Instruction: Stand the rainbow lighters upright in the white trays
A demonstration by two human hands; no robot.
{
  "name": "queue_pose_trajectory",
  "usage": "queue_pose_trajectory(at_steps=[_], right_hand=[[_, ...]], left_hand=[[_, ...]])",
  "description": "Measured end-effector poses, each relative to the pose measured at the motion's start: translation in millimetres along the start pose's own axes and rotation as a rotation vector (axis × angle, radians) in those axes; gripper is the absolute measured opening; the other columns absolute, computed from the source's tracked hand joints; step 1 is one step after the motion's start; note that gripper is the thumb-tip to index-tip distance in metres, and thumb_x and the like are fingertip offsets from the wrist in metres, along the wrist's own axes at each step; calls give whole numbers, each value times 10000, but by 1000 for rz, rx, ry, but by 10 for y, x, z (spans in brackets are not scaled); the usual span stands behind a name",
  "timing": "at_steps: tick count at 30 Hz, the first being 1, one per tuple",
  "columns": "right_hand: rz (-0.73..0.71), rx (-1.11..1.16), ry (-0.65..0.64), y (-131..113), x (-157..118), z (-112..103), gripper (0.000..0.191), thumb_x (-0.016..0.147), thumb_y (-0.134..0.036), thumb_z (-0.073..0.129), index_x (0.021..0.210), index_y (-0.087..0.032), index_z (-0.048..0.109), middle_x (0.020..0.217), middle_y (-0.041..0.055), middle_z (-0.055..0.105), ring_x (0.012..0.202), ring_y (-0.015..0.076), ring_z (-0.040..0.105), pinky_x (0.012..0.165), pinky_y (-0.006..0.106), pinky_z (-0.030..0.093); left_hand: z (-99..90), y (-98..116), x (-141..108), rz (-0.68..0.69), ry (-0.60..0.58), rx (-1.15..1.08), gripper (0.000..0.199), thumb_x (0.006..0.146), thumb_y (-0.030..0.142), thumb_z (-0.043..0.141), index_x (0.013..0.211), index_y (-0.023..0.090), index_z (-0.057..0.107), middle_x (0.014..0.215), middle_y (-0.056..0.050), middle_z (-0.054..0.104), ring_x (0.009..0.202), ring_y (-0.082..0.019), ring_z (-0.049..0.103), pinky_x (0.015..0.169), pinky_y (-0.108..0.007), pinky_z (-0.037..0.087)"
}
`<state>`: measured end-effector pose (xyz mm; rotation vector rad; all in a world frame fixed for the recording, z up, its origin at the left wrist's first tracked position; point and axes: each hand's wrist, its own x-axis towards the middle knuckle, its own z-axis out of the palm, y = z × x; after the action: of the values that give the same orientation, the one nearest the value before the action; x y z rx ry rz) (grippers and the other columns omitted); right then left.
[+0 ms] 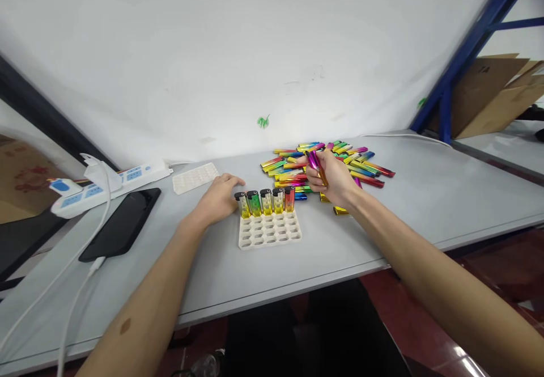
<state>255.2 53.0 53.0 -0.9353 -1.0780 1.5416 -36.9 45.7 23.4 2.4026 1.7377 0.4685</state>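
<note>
My right hand (334,178) is closed round a shiny purple-and-gold lighter sleeve (317,168), held tilted at the edge of a pile of similar sleeves (289,177) in metallic rainbow colours. My left hand (221,197) rests beside the leftmost clear lighter (243,204), fingers partly stretched; whether it touches the lighter is unclear. Several lighters with black tops, among them a green one (254,202) and a red one (289,199), stand upright in the back row of a white holder (270,246). The holder's front rows of slots hold nothing.
A second white slotted holder (195,178) lies at the back left. Farther left are a black phone (123,224) on a white cable and a power strip (134,176) with plugs. A white wall rises behind the grey table (446,190); cardboard boxes (493,99) stand at right.
</note>
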Motion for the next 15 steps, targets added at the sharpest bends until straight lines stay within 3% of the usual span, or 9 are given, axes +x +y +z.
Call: queue_pose_trajectory(at_steps=[4,8,12,15], right_hand=[[-88,-5,-15,2,-31,33,315,869,-523,632,874,-254,468,680,-46,506,493,98,404,437,251,256],[-111,-29,-63,-10,-66,40,445,812,-542,738,815,-263,392,553,-105,317,433,72,213,430,241,146],[-53,-49,-74,11,-28,-14,553,865,-748,523,677,-242,404,507,-95,192,423,75,108,413,270,95],[-23,-67,-28,32,3,-37,578,905,-703,479,590,-238,342,480,-89,160,409,73,88,406,273,71]], left_hand=[[1,-4,-2,-5,6,-8,508,690,146,565,1192,184,630,1262,-125,599,1216,-305,538,1048,-423,449],[2,-10,4,4,7,-7,523,671,149,569,1188,187,632,1253,-124,601,1206,-307,545,1033,-422,464],[-2,-13,5,9,-9,6,521,692,156,565,1210,178,623,1272,-134,590,1216,-309,540,1039,-427,463],[-3,-10,2,5,-25,22,532,704,149,561,1233,165,613,1286,-139,579,1228,-303,535,1053,-415,455]])
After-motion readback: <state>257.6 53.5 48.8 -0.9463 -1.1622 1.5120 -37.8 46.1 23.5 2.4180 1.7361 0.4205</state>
